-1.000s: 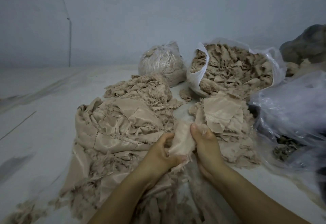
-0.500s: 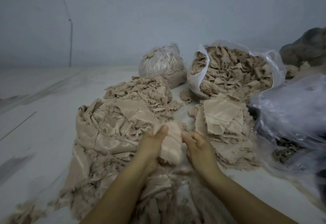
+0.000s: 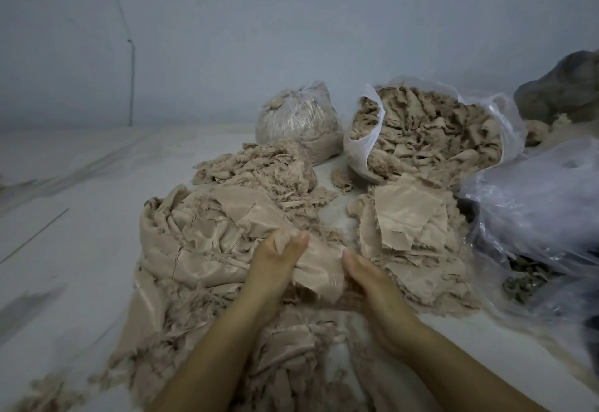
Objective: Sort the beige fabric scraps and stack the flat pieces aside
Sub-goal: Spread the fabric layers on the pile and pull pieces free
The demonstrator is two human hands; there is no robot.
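Observation:
A beige fabric scrap [image 3: 319, 269] is stretched between both hands above the big heap of crumpled beige fabric [image 3: 194, 243]. My left hand [image 3: 275, 262] pinches its left end, thumb on top. My right hand [image 3: 363, 277] holds its right end from below, fingers hidden under the cloth. To the right lies a stack of flat beige pieces [image 3: 408, 217], apart from both hands. A mound of frayed shreds [image 3: 259, 168] sits behind the heap.
At the back stand a tied clear bag of scraps [image 3: 298, 123] and an open white bag full of scraps [image 3: 434, 132]. A large crumpled clear plastic bag [image 3: 538, 213] fills the right side. The pale floor [image 3: 74, 217] stretches left; a wall rises behind.
The scrap was bunched upright between my hands; now it is pulled out sideways. My left hand has shifted left and slightly up, and my right hand has dropped under the cloth.

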